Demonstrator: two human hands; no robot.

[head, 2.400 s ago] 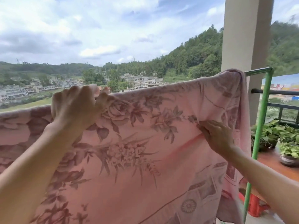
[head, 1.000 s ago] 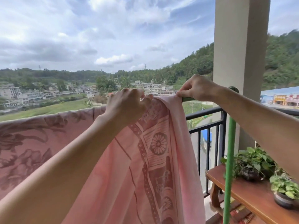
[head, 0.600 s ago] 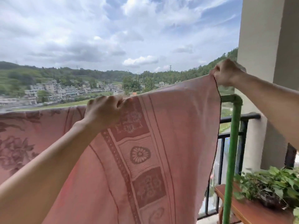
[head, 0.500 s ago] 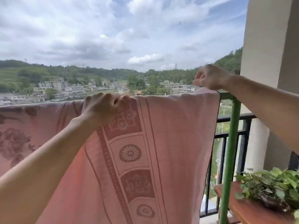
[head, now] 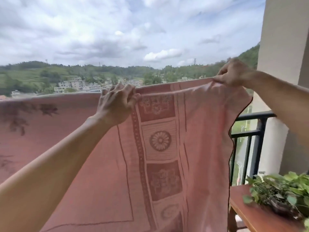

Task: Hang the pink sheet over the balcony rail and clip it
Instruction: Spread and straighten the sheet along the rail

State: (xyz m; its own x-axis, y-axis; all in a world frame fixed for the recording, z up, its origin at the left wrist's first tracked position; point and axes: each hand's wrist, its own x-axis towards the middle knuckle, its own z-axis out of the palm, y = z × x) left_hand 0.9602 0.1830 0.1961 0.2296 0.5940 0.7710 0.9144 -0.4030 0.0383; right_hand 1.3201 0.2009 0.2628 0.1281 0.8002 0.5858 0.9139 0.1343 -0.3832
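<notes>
Both hands are closed on the top fold of the pink sheet (head: 167, 156), each grip pinching cloth — the left hand (head: 117, 104) with fingers curled over the edge near the patterned border, the right hand (head: 234, 75) bunching the corner end and lifting it a little above the line of the fold.

That sheet is by far the biggest thing in view: it hangs draped over a bar that it hides completely, filling the lower frame from the far left across to its free side edge, which falls loose just in front of the black railing (head: 254, 118).

It looks like a light, soft woven cloth (no stiffness at all, judging by how it sags and ropes up between the two hands), so it should slide easily along the bar and will likely catch wind. Holding it at the top fold, close to the corner, seems the sensible place — that is also where a clip would bite through both layers.

No clip is visible. At the lower right a wooden bench (head: 247, 213) carries a leafy potted plant (head: 280, 193).
</notes>
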